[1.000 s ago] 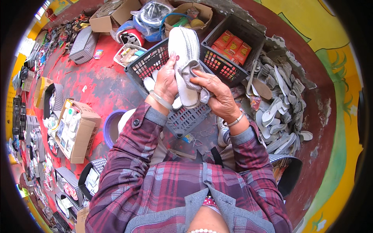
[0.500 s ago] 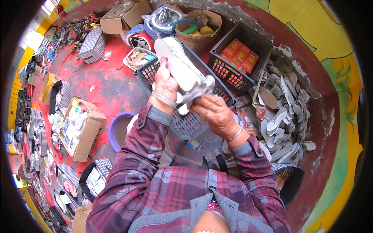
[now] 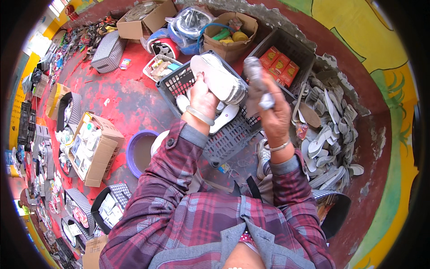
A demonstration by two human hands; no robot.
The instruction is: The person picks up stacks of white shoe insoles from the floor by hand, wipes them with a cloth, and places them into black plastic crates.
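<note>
Your right hand (image 3: 276,114), with its grey cloth (image 3: 254,80), has come off the lower end of the stack since the earlier frame and now stands raised to the right, apart from it. Your left hand (image 3: 204,96) is closed on the stack of white, shoe-shaped flat soles (image 3: 217,80), thumb along its near edge; the fingers beneath are hidden. Your right fingers are folded round the cloth, which is motion-blurred, so how tightly they close cannot be told. Below the left grip is a grey perforated plastic crate (image 3: 222,150), with a loose white sole (image 3: 226,117) just right of your wrist. Beyond the right grip, orange cardboard boxes (image 3: 281,65) lie in a black plastic crate (image 3: 278,38); right of it, a heap of greyish soles (image 3: 329,130).
</note>
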